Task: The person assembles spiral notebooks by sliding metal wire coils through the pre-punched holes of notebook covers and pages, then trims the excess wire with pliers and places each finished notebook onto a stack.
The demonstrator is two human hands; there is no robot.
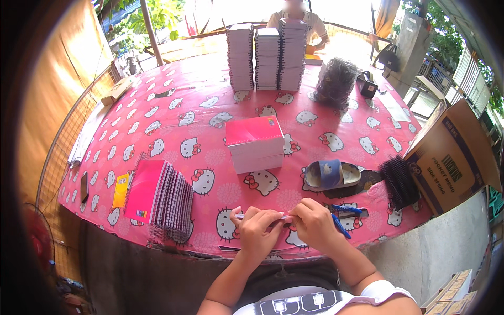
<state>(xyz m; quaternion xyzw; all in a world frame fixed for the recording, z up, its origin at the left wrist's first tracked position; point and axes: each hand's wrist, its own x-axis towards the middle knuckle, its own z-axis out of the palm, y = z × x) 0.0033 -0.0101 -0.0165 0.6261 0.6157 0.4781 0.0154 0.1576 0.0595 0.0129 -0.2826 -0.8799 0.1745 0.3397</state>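
Near the front edge of the table, my left hand (pixel 256 227) is closed round a thin memo pad (pixel 239 216), seen almost edge-on as a narrow pale strip. My right hand (pixel 315 223) pinches at the pad's right end; whether a coil is also between those fingers is hidden. Beyond my hands stands a squared stack of unbound memo pads (pixel 256 152) with a pink cover on top. To the left, several spiral-bound pink memo pads (pixel 157 197) lean in a row. Blue-handled pliers (pixel 342 223) lie just right of my right hand.
A blue slipper (pixel 331 175) and black spiral coils (pixel 400 181) lie to the right, by an open cardboard box (pixel 446 157). Tall stacks of bound notebooks (pixel 268 58) and a plastic-wrapped bundle (pixel 337 84) stand far back. A person (pixel 315 26) sits beyond. A phone (pixel 84 187) lies left.
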